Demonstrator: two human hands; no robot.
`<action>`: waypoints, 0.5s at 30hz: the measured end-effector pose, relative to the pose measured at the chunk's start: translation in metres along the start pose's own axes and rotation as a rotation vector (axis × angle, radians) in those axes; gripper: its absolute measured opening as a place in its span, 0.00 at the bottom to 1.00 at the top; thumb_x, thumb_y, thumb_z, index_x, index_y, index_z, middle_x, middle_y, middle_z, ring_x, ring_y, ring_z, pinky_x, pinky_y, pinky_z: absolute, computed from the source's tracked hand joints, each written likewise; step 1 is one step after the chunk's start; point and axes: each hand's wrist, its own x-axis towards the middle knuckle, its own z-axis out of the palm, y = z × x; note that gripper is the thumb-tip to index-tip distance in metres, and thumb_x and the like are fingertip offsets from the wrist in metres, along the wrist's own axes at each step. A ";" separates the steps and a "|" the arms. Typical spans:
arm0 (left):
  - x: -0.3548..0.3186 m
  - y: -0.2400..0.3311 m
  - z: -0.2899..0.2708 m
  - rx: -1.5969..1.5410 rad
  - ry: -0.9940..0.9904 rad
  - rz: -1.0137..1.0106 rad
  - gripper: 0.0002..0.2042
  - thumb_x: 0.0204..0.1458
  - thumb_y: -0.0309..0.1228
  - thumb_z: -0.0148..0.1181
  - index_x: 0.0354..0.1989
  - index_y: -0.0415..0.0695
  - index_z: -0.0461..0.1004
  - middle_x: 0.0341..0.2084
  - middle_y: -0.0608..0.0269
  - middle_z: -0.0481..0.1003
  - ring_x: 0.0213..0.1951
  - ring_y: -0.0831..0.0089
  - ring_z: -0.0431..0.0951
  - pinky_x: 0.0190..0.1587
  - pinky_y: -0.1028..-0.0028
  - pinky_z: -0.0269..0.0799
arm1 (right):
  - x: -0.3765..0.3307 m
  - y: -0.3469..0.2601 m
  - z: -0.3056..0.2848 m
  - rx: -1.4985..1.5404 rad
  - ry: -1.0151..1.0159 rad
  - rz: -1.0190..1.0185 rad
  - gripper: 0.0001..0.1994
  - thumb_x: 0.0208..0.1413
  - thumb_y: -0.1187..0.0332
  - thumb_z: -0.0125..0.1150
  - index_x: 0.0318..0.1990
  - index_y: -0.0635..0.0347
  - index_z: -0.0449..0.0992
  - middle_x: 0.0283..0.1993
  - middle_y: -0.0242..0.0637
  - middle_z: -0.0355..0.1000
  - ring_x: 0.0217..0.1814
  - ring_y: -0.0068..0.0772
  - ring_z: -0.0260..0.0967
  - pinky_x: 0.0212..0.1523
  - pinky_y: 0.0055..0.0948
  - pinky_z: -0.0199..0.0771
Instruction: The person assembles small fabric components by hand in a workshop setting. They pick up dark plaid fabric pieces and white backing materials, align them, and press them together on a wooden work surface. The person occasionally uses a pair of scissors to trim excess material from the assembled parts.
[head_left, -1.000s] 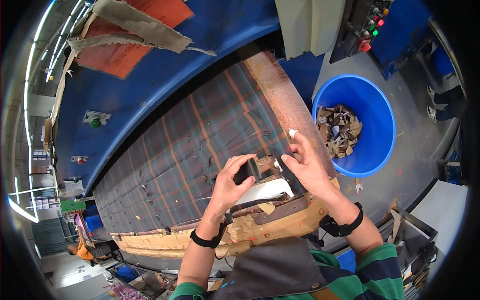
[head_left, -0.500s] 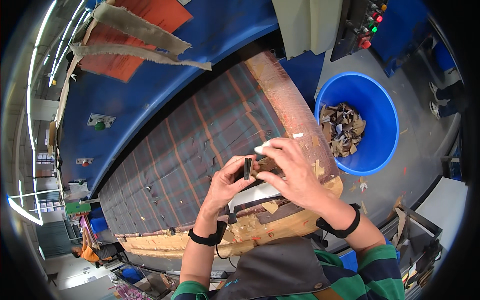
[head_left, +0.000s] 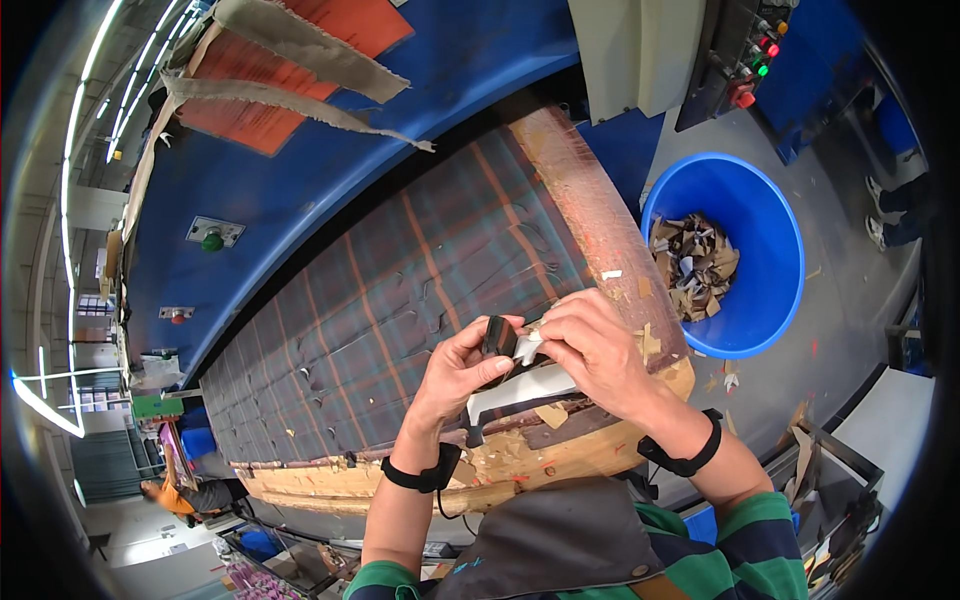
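My left hand (head_left: 445,380) grips a small dark stack of thin flat pieces (head_left: 493,336) between thumb and fingers. Beside it, my right hand (head_left: 600,350) has its fingertips pinched on a small white piece (head_left: 527,347), which meets the stack's right side. The white piece's exact kind is not clear. Both hands are above the near right part of a plaid fabric (head_left: 390,290) with many cut lines in it. Just below them, a white strip with a dark border (head_left: 520,392) lies near the wooden edge.
A worn wooden edge (head_left: 400,487) littered with scraps runs along the near side. To the right stands a blue bin (head_left: 765,270) with cut scraps inside. A blue machine body (head_left: 290,235) spans the far side, and a button panel (head_left: 745,60) is at top right.
My left hand has turned the dark stack so its broader face shows. My right fingers, spread apart earlier, have closed on the white piece. The view has shifted slightly.
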 end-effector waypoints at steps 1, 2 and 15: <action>0.000 0.001 0.000 -0.039 0.006 0.004 0.23 0.58 0.26 0.69 0.62 0.37 0.73 0.53 0.64 0.74 0.53 0.76 0.76 0.59 0.75 0.71 | -0.002 0.000 -0.002 -0.005 0.006 -0.003 0.10 0.48 0.77 0.73 0.38 0.61 0.79 0.41 0.37 0.75 0.48 0.44 0.73 0.47 0.39 0.74; 0.000 0.004 0.000 -0.077 0.012 0.009 0.23 0.58 0.25 0.68 0.62 0.37 0.73 0.52 0.64 0.75 0.53 0.74 0.77 0.59 0.74 0.72 | -0.004 -0.001 -0.005 -0.011 0.013 -0.007 0.10 0.49 0.75 0.73 0.39 0.61 0.79 0.41 0.36 0.74 0.48 0.43 0.72 0.47 0.39 0.74; -0.031 0.093 -0.006 0.966 0.413 0.567 0.26 0.49 0.20 0.64 0.60 0.40 0.76 0.43 0.61 0.71 0.45 0.69 0.75 0.49 0.70 0.73 | -0.030 0.000 -0.061 -0.068 -0.128 0.296 0.16 0.61 0.76 0.59 0.57 0.65 0.74 0.58 0.49 0.70 0.58 0.47 0.74 0.59 0.39 0.74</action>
